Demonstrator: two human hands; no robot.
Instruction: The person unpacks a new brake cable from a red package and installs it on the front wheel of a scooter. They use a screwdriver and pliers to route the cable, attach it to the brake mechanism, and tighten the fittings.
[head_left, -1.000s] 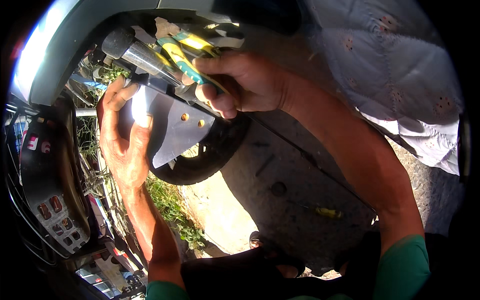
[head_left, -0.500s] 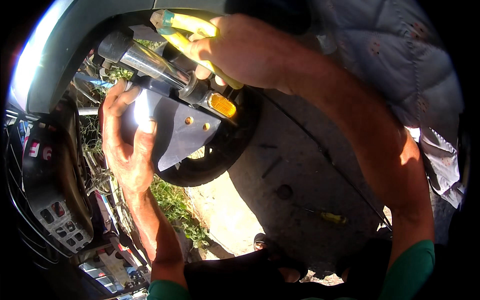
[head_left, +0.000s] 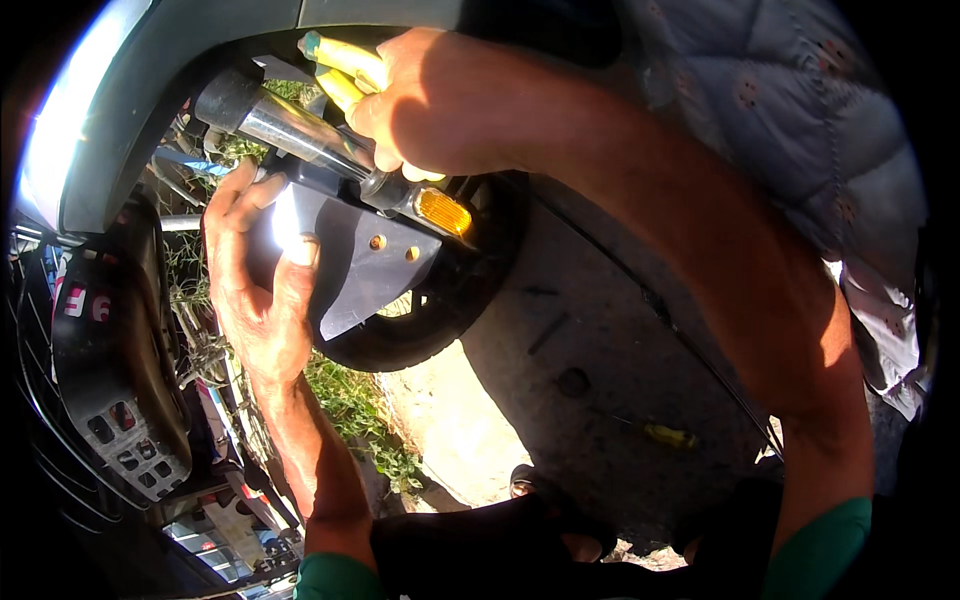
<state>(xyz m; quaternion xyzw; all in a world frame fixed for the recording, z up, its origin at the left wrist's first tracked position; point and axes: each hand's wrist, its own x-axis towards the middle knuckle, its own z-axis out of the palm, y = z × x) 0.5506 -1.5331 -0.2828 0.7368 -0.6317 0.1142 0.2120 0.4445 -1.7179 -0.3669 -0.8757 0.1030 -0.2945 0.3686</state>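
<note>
My right hand (head_left: 425,110) is closed round the yellow handles of a pair of pliers (head_left: 350,68). Their handle parts near the jaws are green, and the jaws sit in dark shade under the grey bodywork. Below them runs a shiny fork tube (head_left: 295,135) with an amber reflector (head_left: 443,212) at its lower end. My left hand (head_left: 262,290) grips the left edge of a grey mudguard panel (head_left: 370,265), thumb on its face, which glares in sunlight. Two holes show in the panel. Behind it sits a black wheel (head_left: 430,335).
Grey bodywork (head_left: 110,110) arches over the fork. A yellow-handled screwdriver (head_left: 670,435) and a round dark piece (head_left: 573,381) lie on the shaded ground. A black cable (head_left: 655,300) crosses under my right arm. Quilted cloth (head_left: 760,120) covers the right; a black perforated part (head_left: 120,370) stands left.
My right hand and the pliers have shifted slightly left, and the pliers have turned so less of them shows. My left hand stays on the panel almost unmoved.
</note>
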